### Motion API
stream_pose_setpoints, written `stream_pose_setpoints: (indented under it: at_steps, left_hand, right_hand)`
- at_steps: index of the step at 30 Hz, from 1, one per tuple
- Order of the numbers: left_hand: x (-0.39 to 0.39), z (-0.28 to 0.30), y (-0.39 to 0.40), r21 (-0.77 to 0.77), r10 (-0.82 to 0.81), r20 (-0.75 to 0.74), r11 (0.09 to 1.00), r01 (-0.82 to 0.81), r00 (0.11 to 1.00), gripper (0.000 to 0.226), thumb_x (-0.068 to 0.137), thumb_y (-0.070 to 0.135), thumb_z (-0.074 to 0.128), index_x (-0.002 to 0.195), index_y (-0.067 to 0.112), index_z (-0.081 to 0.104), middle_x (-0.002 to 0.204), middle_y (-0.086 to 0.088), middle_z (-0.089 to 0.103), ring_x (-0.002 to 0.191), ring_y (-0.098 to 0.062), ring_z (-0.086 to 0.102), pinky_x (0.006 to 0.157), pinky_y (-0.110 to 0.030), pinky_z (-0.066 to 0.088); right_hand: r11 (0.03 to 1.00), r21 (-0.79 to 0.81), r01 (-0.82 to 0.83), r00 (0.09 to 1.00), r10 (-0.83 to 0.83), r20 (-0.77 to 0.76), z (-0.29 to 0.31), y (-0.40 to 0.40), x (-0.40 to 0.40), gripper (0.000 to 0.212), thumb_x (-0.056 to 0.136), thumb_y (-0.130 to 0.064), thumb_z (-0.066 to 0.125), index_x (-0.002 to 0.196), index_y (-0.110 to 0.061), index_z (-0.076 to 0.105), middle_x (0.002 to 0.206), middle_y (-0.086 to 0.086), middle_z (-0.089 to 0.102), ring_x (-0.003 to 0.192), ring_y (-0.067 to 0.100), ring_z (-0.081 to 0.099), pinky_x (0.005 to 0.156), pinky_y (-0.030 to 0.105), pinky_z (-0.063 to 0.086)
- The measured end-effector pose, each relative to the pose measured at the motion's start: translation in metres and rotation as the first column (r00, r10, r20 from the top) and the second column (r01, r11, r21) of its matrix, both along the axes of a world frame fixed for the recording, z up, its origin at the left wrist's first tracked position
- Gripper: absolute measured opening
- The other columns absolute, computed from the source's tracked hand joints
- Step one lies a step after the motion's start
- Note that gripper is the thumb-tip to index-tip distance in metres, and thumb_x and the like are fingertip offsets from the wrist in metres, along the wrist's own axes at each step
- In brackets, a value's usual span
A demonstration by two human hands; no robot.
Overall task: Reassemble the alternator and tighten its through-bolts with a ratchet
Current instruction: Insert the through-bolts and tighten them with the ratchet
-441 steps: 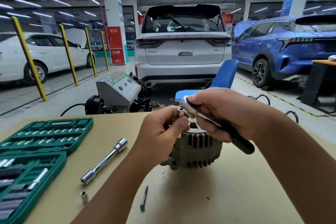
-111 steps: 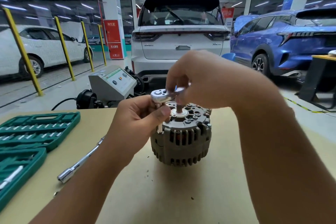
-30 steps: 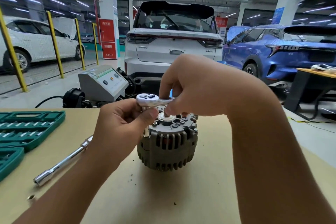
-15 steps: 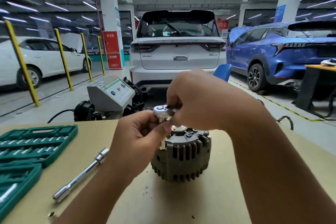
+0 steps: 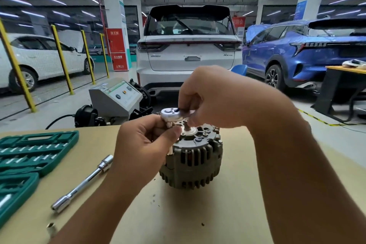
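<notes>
Chrome ratchet point(image 5: 172, 114) head is sitting a bit higher over the alternator point(image 5: 193, 161) than it was half a second back, and the whole view has pulled a touch closer, otherwise same pose as before. From where I'm watching, my right hand point(image 5: 219, 99) is curled around the ratchet handle, which is mostly hidden under the fingers. My left hand point(image 5: 142, 148) is pinching the socket stem just below the ratchet head, at the alternator's left upper edge.

The alternator itself stands upright on the tan surface point(image 5: 227, 214), shaft pointing up, grey-brown cast housing with vent slots all round the side and a pale ring around the shaft on top. I can see one bolt head at its right rim; can't tell how snug it is.

Counting stuff: one alternator, one ratchet. Left of the alternator lies one long chrome extension bar point(image 5: 83, 184), and further left one green socket case point(image 5: 29, 156), open, in two halves. Near the bottom edge, left of the alternator and closer to me, one loose small socket point(image 5: 51, 229). A few dark specks on the surface in front of the alternator.

Beyond the alternator: one grey test machine point(image 5: 114, 99), then three cars, white point(image 5: 190, 45) straight behind, blue point(image 5: 309, 51) to its right, another white one point(image 5: 39, 55) far left.
</notes>
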State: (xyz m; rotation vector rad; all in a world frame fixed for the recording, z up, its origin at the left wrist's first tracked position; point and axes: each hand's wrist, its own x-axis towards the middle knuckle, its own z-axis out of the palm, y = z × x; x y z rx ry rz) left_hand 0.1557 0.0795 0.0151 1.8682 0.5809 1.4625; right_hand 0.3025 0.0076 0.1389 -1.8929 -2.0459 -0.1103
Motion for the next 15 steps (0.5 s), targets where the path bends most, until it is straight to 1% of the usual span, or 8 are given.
stream_pose_setpoints:
  at_steps: [2, 3, 4, 6, 8, 11, 13, 15]
  left_hand:
    - [-0.001, 0.001, 0.0, -0.025, -0.033, 0.005, 0.999, 0.033, 0.999, 0.021, 0.088, 0.005, 0.077, 0.079, 0.024, 0.078, 0.054, 0.001, 0.061, 0.041, -0.013, 0.048, 0.04, -0.028, 0.042]
    - [0.001, 0.001, 0.0, -0.021, -0.013, 0.009, 1.0, 0.014, 1.0, 0.022, 0.089, 0.006, 0.077, 0.08, 0.026, 0.079, 0.054, 0.002, 0.061, 0.042, -0.014, 0.048, 0.039, -0.032, 0.042]
    - [0.003, 0.0, -0.001, -0.011, 0.022, 0.013, 1.0, -0.022, 1.0, 0.022, 0.089, 0.007, 0.078, 0.081, 0.028, 0.079, 0.053, 0.002, 0.06, 0.044, -0.014, 0.048, 0.04, -0.038, 0.043]
    - [0.005, -0.001, -0.002, 0.011, 0.079, 0.016, 0.997, -0.079, 0.997, 0.016, 0.088, 0.014, 0.082, 0.084, 0.029, 0.079, 0.053, 0.004, 0.061, 0.045, -0.013, 0.049, 0.041, -0.044, 0.046]
    - [0.003, -0.001, 0.0, 0.011, 0.053, -0.002, 0.999, -0.053, 0.999, 0.014, 0.087, 0.014, 0.083, 0.084, 0.027, 0.079, 0.053, 0.004, 0.061, 0.043, -0.013, 0.049, 0.04, -0.038, 0.045]
    - [-0.004, 0.002, 0.003, -0.047, -0.089, -0.01, 0.995, 0.088, 0.996, 0.013, 0.086, 0.009, 0.078, 0.08, 0.021, 0.078, 0.052, -0.001, 0.059, 0.041, -0.016, 0.046, 0.04, -0.027, 0.041]
    - [-0.004, 0.004, 0.002, -0.069, -0.121, 0.001, 0.99, 0.12, 0.993, 0.003, 0.082, 0.02, 0.077, 0.08, 0.021, 0.079, 0.056, -0.007, 0.063, 0.043, -0.016, 0.049, 0.042, -0.028, 0.044]
    - [-0.001, 0.003, 0.001, -0.081, -0.081, 0.028, 0.993, 0.083, 0.996, 0.01, 0.077, 0.03, 0.076, 0.081, 0.022, 0.08, 0.059, -0.008, 0.067, 0.044, -0.015, 0.052, 0.043, -0.027, 0.046]
  right_hand:
    - [0.999, 0.029, 0.041, 0.999, -0.04, -0.018, -0.005, 0.006, -0.003, 0.025, 0.085, -0.005, 0.069, 0.088, -0.029, 0.075, 0.087, -0.008, 0.069, 0.083, 0.018, 0.067, 0.076, 0.041, 0.062]
    - [0.998, 0.043, 0.046, 0.999, -0.046, -0.002, -0.005, 0.008, -0.006, 0.02, 0.084, -0.007, 0.07, 0.087, -0.026, 0.075, 0.085, -0.005, 0.069, 0.081, 0.02, 0.067, 0.074, 0.041, 0.062]
    - [0.999, 0.035, 0.038, 0.999, -0.039, 0.018, -0.005, 0.008, -0.008, 0.01, 0.082, -0.012, 0.073, 0.083, -0.022, 0.072, 0.081, -0.004, 0.067, 0.077, 0.021, 0.066, 0.067, 0.039, 0.061]
    - [1.0, -0.006, 0.029, 0.998, -0.028, 0.062, -0.003, 0.003, -0.009, 0.014, 0.077, -0.022, 0.082, 0.076, -0.019, 0.069, 0.071, -0.003, 0.065, 0.066, 0.018, 0.065, 0.052, 0.032, 0.055]
    - [0.999, -0.04, 0.018, 0.999, -0.017, 0.034, 0.001, -0.001, -0.004, 0.012, 0.076, -0.021, 0.085, 0.077, -0.022, 0.072, 0.071, -0.007, 0.068, 0.066, 0.013, 0.066, 0.054, 0.028, 0.058]
    - [0.999, -0.003, 0.054, 0.998, -0.054, -0.045, -0.001, 0.001, -0.001, 0.023, 0.085, -0.007, 0.072, 0.087, -0.029, 0.076, 0.088, -0.009, 0.071, 0.085, 0.016, 0.068, 0.076, 0.039, 0.062]
    - [0.999, 0.034, 0.032, 0.999, -0.03, -0.037, 0.0, 0.001, -0.002, 0.017, 0.084, -0.011, 0.073, 0.086, -0.027, 0.078, 0.083, -0.009, 0.071, 0.081, 0.015, 0.068, 0.072, 0.037, 0.062]
    - [1.0, -0.023, -0.019, 1.0, 0.019, -0.014, 0.003, -0.005, -0.001, 0.007, 0.077, -0.024, 0.084, 0.08, -0.024, 0.078, 0.066, -0.008, 0.069, 0.065, 0.009, 0.067, 0.059, 0.032, 0.062]
